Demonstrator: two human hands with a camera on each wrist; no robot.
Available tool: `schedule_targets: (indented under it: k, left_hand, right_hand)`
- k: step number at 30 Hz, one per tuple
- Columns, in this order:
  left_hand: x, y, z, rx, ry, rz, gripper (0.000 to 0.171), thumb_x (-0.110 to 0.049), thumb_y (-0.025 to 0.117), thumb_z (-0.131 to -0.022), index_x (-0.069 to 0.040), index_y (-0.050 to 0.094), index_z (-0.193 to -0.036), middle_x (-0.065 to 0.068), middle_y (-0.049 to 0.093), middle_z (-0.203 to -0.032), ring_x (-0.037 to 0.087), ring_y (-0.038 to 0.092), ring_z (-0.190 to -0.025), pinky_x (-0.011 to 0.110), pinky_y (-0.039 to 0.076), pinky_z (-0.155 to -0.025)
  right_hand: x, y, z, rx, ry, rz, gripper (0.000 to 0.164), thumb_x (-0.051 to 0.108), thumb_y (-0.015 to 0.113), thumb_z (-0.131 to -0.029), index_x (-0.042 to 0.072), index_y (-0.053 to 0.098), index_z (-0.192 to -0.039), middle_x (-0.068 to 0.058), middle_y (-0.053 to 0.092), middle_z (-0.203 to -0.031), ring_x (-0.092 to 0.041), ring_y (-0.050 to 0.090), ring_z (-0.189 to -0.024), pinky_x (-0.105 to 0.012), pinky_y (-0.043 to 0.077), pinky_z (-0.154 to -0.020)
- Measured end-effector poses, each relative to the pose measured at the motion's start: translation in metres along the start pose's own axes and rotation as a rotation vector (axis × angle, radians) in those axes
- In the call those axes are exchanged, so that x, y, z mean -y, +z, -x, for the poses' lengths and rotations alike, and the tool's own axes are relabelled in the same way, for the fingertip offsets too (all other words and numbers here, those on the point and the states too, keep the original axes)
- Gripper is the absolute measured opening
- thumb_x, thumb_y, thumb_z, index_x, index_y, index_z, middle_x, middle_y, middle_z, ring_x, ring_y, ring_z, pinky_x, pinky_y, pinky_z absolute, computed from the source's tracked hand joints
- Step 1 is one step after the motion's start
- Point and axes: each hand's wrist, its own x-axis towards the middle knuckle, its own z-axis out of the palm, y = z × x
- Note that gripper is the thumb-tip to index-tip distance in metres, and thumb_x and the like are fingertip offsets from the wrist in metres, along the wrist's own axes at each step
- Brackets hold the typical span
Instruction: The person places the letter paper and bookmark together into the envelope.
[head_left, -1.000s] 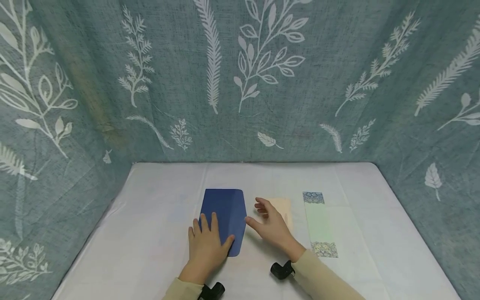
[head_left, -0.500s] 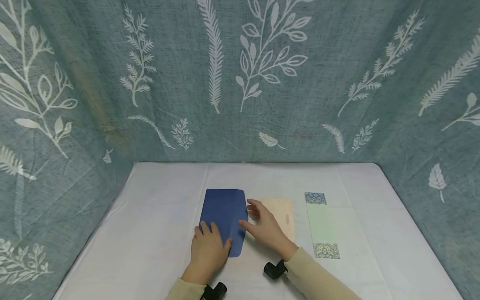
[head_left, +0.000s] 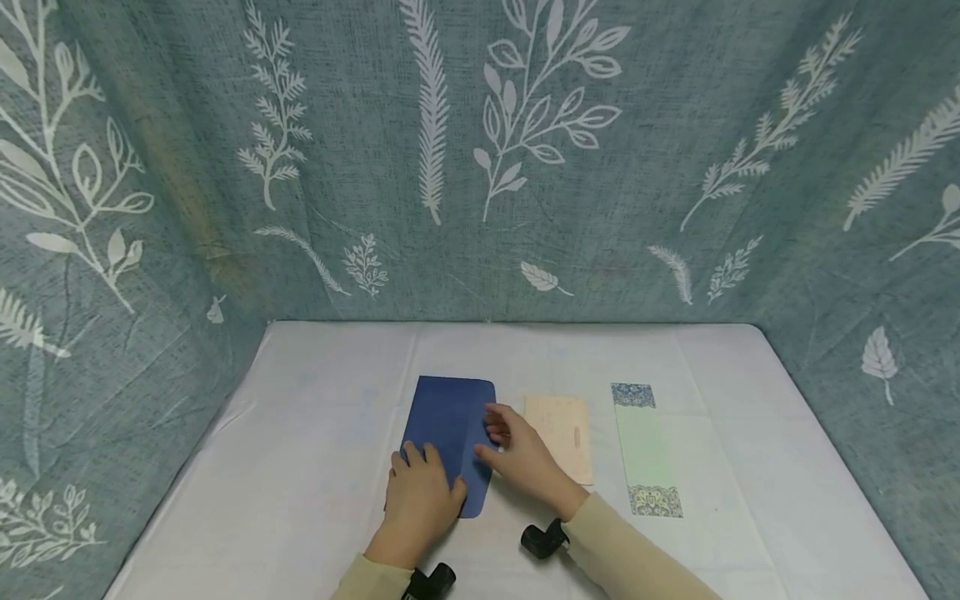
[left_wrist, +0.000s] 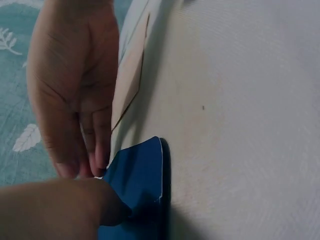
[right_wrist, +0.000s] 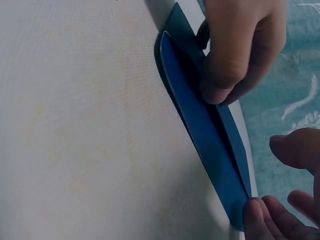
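Dark-blue, flat, paper-like envelope (head_left: 442, 408) lies mid white-covered counter (head_left: 315, 433), left of beige rectangular card (head_left: 558, 429). Left grip (head_left: 422, 504), unclenched, presses it. Right grip (head_left: 525, 454) released, fingertips at right-side flap (head_left: 482, 396). Best: steady left pressure, gentle flap handling.

Blue-green cloth (head_left: 360, 125) at the back and down both sides, like three walls, with soft folds. All over it, printed in white, leaves (head_left: 538, 276), feathery sprigs (head_left: 432, 117) and leafy branches (head_left: 510, 96). On the left, a brownish streak (head_left: 176, 158), slanting down. In front, a wide white table (head_left: 315, 375) with a rounded far right corner and thin creases. Soft light over the table, dimmer in both wrist views.
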Motion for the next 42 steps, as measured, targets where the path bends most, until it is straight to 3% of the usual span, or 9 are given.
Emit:
schedule_targets:
  k: [7,13,22,29,35,42]
  left_hand:
    - [0.002,-0.005,0.002,0.061,-0.041,0.143,0.071,-0.038,0.059,-0.089,0.017,0.046,-0.131,0.044,0.041,-0.132,0.060,0.037,-0.122,0.061,0.042,-0.091]
    - [0.005,-0.005,0.001,0.084,-0.068,0.210,0.069,-0.036,0.056,-0.091,0.016,0.044,-0.134,0.042,0.040,-0.134,0.059,0.036,-0.124,0.062,0.040,-0.092]
    - [0.005,-0.005,0.000,0.089,-0.077,0.207,0.069,-0.036,0.055,-0.090,0.015,0.043,-0.135,0.041,0.040,-0.136,0.058,0.035,-0.126,0.062,0.041,-0.092]
    - [0.004,-0.007,0.002,0.093,-0.081,0.210,0.068,-0.036,0.055,-0.091,0.015,0.044,-0.134,0.040,0.040,-0.136,0.056,0.036,-0.126,0.061,0.041,-0.092]
    - [0.003,-0.009,0.006,0.075,-0.064,0.139,0.071,-0.041,0.060,-0.090,0.015,0.047,-0.131,0.040,0.042,-0.134,0.054,0.039,-0.124,0.059,0.044,-0.088]
    - [0.001,-0.007,0.007,0.063,-0.062,0.039,0.091,-0.058,0.065,-0.083,0.016,0.046,-0.133,0.041,0.041,-0.134,0.052,0.042,-0.122,0.057,0.044,-0.087]
  right_hand:
    - [-0.002,0.004,-0.001,0.028,0.060,-0.027,0.061,0.015,0.068,-0.090,-0.001,0.041,-0.142,-0.017,0.053,-0.131,-0.025,0.055,-0.117,-0.033,0.045,-0.096]
    - [-0.007,0.006,-0.005,0.042,0.083,0.034,0.056,0.016,0.069,-0.089,-0.002,0.046,-0.138,-0.014,0.054,-0.130,-0.024,0.058,-0.112,-0.031,0.047,-0.092]
    - [-0.006,0.007,-0.016,0.073,0.041,0.182,0.048,0.022,0.071,-0.089,0.001,0.057,-0.130,-0.008,0.054,-0.111,-0.018,0.054,-0.097,-0.032,0.047,-0.083]
    - [-0.002,0.011,-0.018,0.043,0.042,0.227,0.048,0.023,0.073,-0.086,0.003,0.060,-0.128,-0.009,0.054,-0.108,-0.018,0.053,-0.093,-0.032,0.047,-0.079]
    - [-0.001,0.013,-0.018,0.022,0.042,0.260,0.048,0.024,0.073,-0.087,0.003,0.060,-0.128,-0.009,0.055,-0.106,-0.018,0.055,-0.093,-0.033,0.048,-0.077]
    - [0.003,0.012,-0.016,0.011,0.065,0.255,0.047,0.025,0.072,-0.088,0.007,0.059,-0.129,-0.007,0.055,-0.106,-0.017,0.055,-0.093,-0.032,0.047,-0.078]
